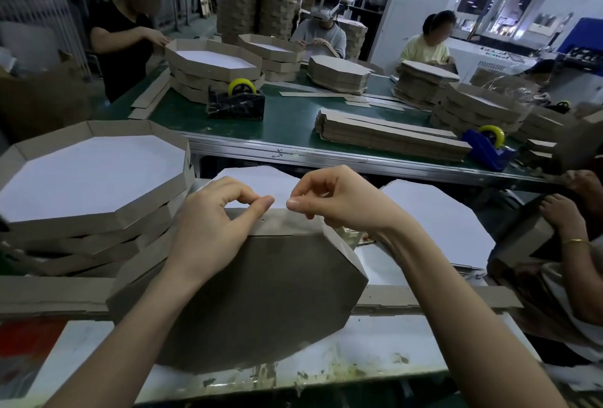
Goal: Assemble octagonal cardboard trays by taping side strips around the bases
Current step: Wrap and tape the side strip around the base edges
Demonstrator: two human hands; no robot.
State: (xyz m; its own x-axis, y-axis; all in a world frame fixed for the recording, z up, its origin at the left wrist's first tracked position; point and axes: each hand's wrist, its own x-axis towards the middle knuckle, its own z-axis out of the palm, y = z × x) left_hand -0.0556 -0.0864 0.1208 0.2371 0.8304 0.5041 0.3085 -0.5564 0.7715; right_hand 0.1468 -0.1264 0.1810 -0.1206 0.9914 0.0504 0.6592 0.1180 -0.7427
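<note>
The left hand (215, 221) has its grip clenched on the upper rim of the tray (254, 293), thumb and forefinger tips meeting over the side strip (280, 228) that runs left to right along that top edge. Just beside it, the right hand (336, 198) pinches with thumb against curled fingers at the same edge, and a shiny film of clear tape (339, 232) trails below the wrist. Whether the pinch holds the tape or only the strip cannot be told. The tray stands on edge on the white counter (391, 342), tipped slightly, with its brown underside facing the wearer and its open face turned away. Being octagonal it has no clear long axis, and its flat top side lies level across the view. A long cardboard strip (49, 296) lies across the counter behind it. To the left is a stack of finished trays (94, 179) with white insides up, and white bases (437, 211) lie flat beyond the hands. Another person's hand (561, 211), with a gold bracelet on the wrist, grips cardboard at the right. Farther off, a green conveyor (287, 117) carries a bundle of strips (391, 136), a black tape dispenser (236, 102) and a blue one (489, 146), both with yellow rolls. A small scribble (280, 154) on the conveyor's frame is too small to read.
</note>
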